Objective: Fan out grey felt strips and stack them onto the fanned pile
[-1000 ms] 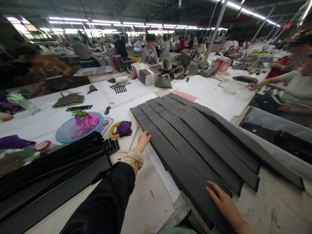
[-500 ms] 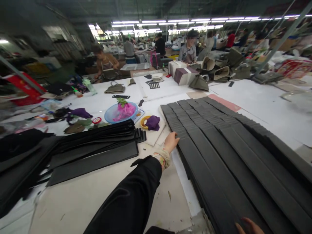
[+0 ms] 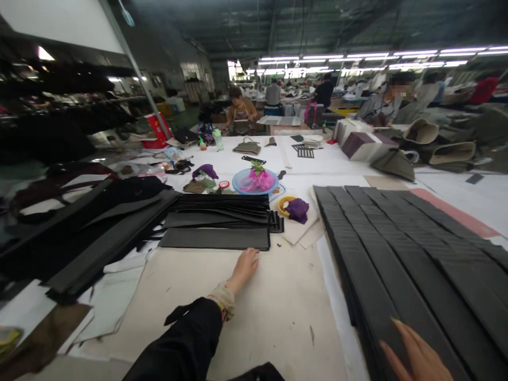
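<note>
My left hand (image 3: 245, 267) is over the beige board, its fingers at the near edge of a flat black strip (image 3: 216, 239). Nothing shows in its grasp, and the fingers are loosely stretched. Behind that strip lies a fanned stack of similar black strips (image 3: 222, 206). At the lower right, my right hand (image 3: 418, 352) rests on the rows of overlapping dark grey strips (image 3: 377, 248), thumb and fingers apart. Part of this hand is cut off by the frame's bottom edge.
Beyond the strips stand a blue plate (image 3: 237, 182) with a pink bag and a yellow bowl (image 3: 282, 205) beside purple cloth. More black pieces (image 3: 111, 238) are piled at left. Bundled panels (image 3: 369, 145) and bags sit at the far right. Co-workers are at the far tables.
My left hand has left the edge of the grey strips and moved left to the black strip. My right hand stays on the grey strips, now showing more. The view has turned left.
</note>
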Tool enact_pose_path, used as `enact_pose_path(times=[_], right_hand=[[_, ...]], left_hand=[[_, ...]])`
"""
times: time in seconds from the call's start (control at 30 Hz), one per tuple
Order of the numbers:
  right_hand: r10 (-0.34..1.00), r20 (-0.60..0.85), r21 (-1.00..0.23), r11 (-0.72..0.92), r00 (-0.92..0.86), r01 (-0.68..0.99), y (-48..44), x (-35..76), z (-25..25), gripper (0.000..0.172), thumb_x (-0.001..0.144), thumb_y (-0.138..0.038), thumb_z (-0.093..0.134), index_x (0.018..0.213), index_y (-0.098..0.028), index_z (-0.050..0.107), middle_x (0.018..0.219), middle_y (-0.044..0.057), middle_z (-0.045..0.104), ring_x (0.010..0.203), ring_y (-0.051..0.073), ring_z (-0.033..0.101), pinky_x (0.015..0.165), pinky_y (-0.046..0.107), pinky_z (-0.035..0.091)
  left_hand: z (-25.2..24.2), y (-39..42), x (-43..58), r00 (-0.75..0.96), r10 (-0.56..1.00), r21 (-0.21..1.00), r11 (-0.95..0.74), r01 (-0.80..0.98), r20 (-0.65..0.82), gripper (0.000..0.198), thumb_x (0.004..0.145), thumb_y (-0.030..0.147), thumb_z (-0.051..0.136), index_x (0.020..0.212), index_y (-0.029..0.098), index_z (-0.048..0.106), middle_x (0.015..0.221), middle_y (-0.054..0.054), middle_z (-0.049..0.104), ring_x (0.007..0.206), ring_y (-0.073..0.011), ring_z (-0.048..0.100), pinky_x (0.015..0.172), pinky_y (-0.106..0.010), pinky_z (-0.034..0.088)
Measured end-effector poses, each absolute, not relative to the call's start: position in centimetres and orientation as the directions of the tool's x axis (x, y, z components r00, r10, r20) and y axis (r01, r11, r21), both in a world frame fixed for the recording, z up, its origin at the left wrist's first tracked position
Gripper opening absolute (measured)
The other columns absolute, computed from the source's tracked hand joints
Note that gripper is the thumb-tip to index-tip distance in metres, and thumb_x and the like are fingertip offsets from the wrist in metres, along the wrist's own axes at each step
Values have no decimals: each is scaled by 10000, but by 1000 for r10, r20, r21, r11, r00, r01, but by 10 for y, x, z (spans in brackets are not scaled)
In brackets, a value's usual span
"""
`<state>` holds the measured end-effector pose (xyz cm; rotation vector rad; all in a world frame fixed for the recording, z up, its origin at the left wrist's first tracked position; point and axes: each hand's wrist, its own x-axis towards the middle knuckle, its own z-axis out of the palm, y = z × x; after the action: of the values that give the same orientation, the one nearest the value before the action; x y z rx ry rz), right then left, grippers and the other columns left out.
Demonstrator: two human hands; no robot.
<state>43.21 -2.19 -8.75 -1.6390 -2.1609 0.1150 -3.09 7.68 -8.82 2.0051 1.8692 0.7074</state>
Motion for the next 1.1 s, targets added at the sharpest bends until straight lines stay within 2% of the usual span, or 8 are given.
enact_pose_path(times=[0.07, 0.17, 0.27, 0.4, 0.7, 0.83, 0.93, 1.1], right_hand=[[909, 298, -264, 372, -292, 890, 21, 386, -68, 585, 772, -507, 402, 1234, -148, 395, 1225, 152, 496, 1126, 286, 468, 943, 450, 395], [851, 304, -226, 502, -429, 835, 87, 303, -43, 593, 802, -496, 382, 1255, -114, 365, 1234, 170, 482, 1142, 276, 453, 978, 430, 357], [787, 275, -234, 611, -552, 756, 153, 215, -27, 587, 813, -491, 376, 1263, -114, 356, 1237, 172, 479, 1152, 278, 441, 981, 431, 348], [720, 244, -227, 693, -649, 684, 232, 103, -7, 588, 814, -479, 379, 1268, -107, 343, 1254, 175, 458, 1183, 283, 408, 993, 444, 325], [604, 156, -171, 796, -781, 581, 329, -86, -3, 615, 821, -432, 411, 1289, -49, 295, 1317, 203, 389, 1228, 303, 348, 1010, 457, 287], [553, 62, -185, 824, -831, 535, 349, -114, -20, 543, 845, -412, 383, 1232, -32, 390, 1205, 217, 502, 1135, 297, 465, 956, 434, 364], [487, -7, -209, 853, -873, 478, 361, -114, -22, 602, 812, -503, 417, 1227, -67, 424, 1167, 184, 544, 1067, 276, 529, 911, 395, 418], [458, 21, -234, 867, -889, 441, 374, -104, -20, 597, 759, -542, 472, 1175, -114, 504, 1068, 139, 615, 933, 254, 604, 831, 376, 462]], left_hand=[[-91, 44, -86, -94, 983, 502, 3, 865, 156, 301, 778, 163, 420, 1062, 165, 522, 1067, -86, 542, 1030, -201, 471, 931, -376, 378], [-97, -7, -149, -278, 951, 439, 194, 878, 136, 311, 804, 216, 406, 1090, 162, 517, 1120, -98, 536, 1072, -213, 466, 939, -396, 379], [-109, -47, -181, -340, 933, 374, 275, 886, 120, 350, 835, 272, 376, 1159, 198, 488, 1217, -82, 503, 1140, -208, 439, 970, -412, 358], [-123, -69, -191, -311, 934, 302, 249, 920, 178, 372, 853, 289, 359, 1208, 234, 458, 1277, -61, 476, 1186, -197, 412, 1003, -425, 331], [-134, -71, -201, -229, 919, 191, 174, 966, 321, 409, 813, 246, 434, 1221, 259, 450, 1249, -45, 511, 1150, -197, 463, 926, -391, 441], [-135, -72, -205, -209, 912, 181, 152, 972, 353, 435, 793, 234, 455, 1225, 282, 444, 1223, -45, 532, 1123, -206, 491, 875, -388, 486], [-135, -71, -209, -159, 906, 173, 98, 980, 391, 445, 785, 225, 470, 1226, 278, 438, 1199, -50, 552, 1095, -210, 516, 839, -376, 509], [-133, -73, -211, -144, 901, 139, 94, 986, 409, 423, 784, 210, 476, 1204, 255, 453, 1201, -46, 550, 1108, -200, 505, 848, -352, 506]])
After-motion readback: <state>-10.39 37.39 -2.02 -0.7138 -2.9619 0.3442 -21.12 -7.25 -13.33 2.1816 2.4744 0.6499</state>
